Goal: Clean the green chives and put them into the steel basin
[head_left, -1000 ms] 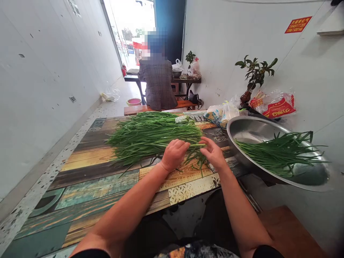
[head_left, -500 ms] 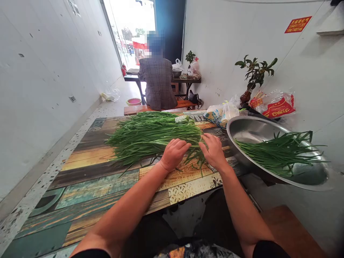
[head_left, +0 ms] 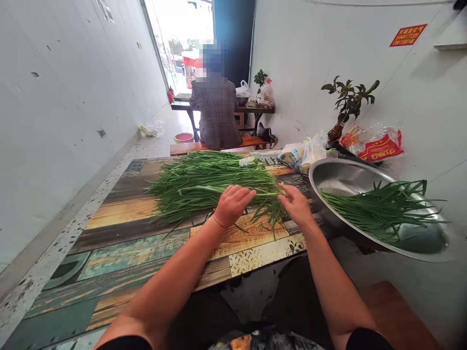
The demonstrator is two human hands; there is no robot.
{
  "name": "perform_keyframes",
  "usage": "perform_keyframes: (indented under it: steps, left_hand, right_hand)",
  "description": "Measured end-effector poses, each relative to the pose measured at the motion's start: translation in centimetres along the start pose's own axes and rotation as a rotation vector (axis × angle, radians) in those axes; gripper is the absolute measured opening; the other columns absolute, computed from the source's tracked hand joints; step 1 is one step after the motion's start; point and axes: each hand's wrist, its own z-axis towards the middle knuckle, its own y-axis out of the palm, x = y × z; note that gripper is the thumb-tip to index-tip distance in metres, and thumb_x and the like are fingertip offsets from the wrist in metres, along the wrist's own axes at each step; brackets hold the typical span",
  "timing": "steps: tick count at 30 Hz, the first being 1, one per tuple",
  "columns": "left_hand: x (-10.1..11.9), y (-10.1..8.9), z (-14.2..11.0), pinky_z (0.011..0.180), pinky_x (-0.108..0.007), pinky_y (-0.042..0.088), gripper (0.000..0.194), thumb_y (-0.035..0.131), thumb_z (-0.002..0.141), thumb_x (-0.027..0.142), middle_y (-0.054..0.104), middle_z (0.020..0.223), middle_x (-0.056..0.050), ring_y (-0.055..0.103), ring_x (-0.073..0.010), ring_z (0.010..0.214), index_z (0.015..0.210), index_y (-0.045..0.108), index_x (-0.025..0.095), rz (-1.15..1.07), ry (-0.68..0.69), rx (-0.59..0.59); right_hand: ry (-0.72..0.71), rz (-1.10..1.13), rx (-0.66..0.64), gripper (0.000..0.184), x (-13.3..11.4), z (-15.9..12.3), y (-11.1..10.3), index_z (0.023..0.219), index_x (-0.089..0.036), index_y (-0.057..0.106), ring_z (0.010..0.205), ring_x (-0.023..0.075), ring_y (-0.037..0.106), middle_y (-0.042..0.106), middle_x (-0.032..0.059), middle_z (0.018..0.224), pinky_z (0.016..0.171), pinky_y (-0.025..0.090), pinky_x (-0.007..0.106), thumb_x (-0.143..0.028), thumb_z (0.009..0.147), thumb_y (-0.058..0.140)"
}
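The palm of the left hand (head_left: 232,204) is turned down, so the part of the green stalk (head_left: 268,194) inside its closed fingers is hidden. This hand holds the stalk. The right hand (head_left: 296,203) is narrow, with its fingertips at the stalk's right end; whether they pinch it or only touch it, I cannot tell. The dark sleeves are cut off by the lower border, and the bottom of the metal bowl (head_left: 330,177) cannot be seen. The head of the seated person (head_left: 217,114) is blurred.

Compared with half a second ago, the hands are further apart, and a clear length of stalk now shows between them. Its leafy part, left of the left hand, stands out more clearly over the pile of greens (head_left: 178,180). The pile and the bowl keep their places.

The stalk is in front of the pile, above some loose leaves (head_left: 270,211). The near edge of the table (head_left: 138,243) passes under both forearms. Bare table top is open at the left. At the right the space is tighter, because the bowl's rim is near the right hand; a bunch of greens (head_left: 383,209) lies inside it.
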Motion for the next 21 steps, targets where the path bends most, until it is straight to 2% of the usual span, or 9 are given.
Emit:
perform_keyframes:
  steps: [2,5,7,10,12,14,16,18,21]
  left_hand:
    - [0.0,0.0,0.0,0.071,-0.029,0.039,0.020,0.045,0.093,0.016,0.069,0.089,-0.002,0.056,-0.0143,0.078,0.106,0.060,0.019,-0.007,0.016,0.009]
    - [0.1,0.1,0.0,0.072,-0.029,0.039,0.022,0.044,0.094,0.016,0.069,0.090,-0.003,0.057,-0.0141,0.079,0.108,0.059,0.020,-0.021,0.019,0.005]
    - [0.2,0.1,0.0,0.072,-0.030,0.039,0.021,0.044,0.094,0.017,0.069,0.090,-0.003,0.057,-0.0142,0.079,0.109,0.059,0.020,-0.033,0.018,0.003]
    - [0.4,0.0,0.1,0.072,-0.030,0.038,0.020,0.046,0.093,0.017,0.069,0.089,-0.003,0.057,-0.0145,0.080,0.109,0.058,0.020,-0.048,0.027,0.001]
    - [0.5,0.0,0.1,0.072,-0.029,0.038,0.020,0.046,0.093,0.016,0.069,0.089,-0.003,0.057,-0.0144,0.080,0.108,0.059,0.020,-0.052,0.032,0.003]
    - [0.6,0.0,0.1,0.072,-0.029,0.038,0.020,0.046,0.093,0.016,0.069,0.089,-0.002,0.057,-0.0141,0.080,0.108,0.059,0.021,-0.062,0.029,-0.003]
    - [0.6,0.1,0.0,0.072,-0.030,0.038,0.021,0.045,0.094,0.017,0.069,0.090,-0.003,0.057,-0.0141,0.080,0.110,0.058,0.022,-0.076,0.020,-0.015]
    - [0.6,0.2,-0.1,0.072,-0.030,0.039,0.022,0.045,0.094,0.018,0.069,0.090,-0.003,0.058,-0.0142,0.080,0.110,0.059,0.022,-0.085,0.011,-0.017]
    - [0.8,0.2,-0.1,0.072,-0.029,0.040,0.021,0.045,0.094,0.017,0.069,0.089,-0.003,0.057,-0.0143,0.079,0.108,0.060,0.021,-0.084,0.013,0.001]
  right_hand:
    - [-0.054,-0.077,0.026,0.028,-0.4,-0.1,-0.3,0.094,-0.020,0.071,0.079,0.0176,0.061,0.069,0.0073,0.103,0.073,0.046,0.030,-0.036,0.077,0.055]
    - [-0.021,-0.150,0.032,0.031,-1.1,-0.1,-0.6,0.071,-0.020,0.071,0.079,0.0198,0.061,0.071,0.0063,0.080,0.077,0.045,0.032,-0.041,0.082,0.051]
    - [0.036,-0.094,0.012,0.039,-1.4,-0.1,-0.5,0.077,-0.020,0.072,0.075,0.0189,0.061,0.071,0.0070,0.084,0.074,0.045,0.032,-0.044,0.086,0.043]
    - [0.128,0.119,-0.111,0.042,-1.9,0.1,-0.2,0.100,-0.018,0.070,0.076,0.0182,0.063,0.072,0.0076,0.096,0.069,0.046,0.031,-0.041,0.088,0.038]
    - [0.160,0.242,-0.210,0.040,-2.3,0.2,0.0,0.106,-0.018,0.069,0.079,0.0184,0.064,0.072,0.0068,0.096,0.065,0.047,0.029,-0.039,0.085,0.043]
    - [0.136,0.274,-0.280,0.034,-2.7,0.1,0.1,0.099,-0.018,0.072,0.079,0.0181,0.064,0.073,0.0051,0.091,0.065,0.047,0.027,-0.039,0.082,0.051]
    - [0.105,0.262,-0.320,0.028,-3.2,0.0,0.4,0.080,-0.018,0.074,0.071,0.0161,0.061,0.072,0.0031,0.077,0.064,0.045,0.027,-0.041,0.079,0.058]
    - [0.141,0.323,-0.301,0.027,-3.5,-0.1,0.7,0.066,-0.018,0.072,0.061,0.0129,0.056,0.068,0.0017,0.065,0.059,0.042,0.026,-0.042,0.074,0.065]
    - [0.325,0.592,-0.132,0.027,-3.3,0.0,1.1,0.064,-0.017,0.071,0.051,0.0089,0.049,0.065,0.0009,0.059,0.049,0.036,0.023,-0.044,0.064,0.073]
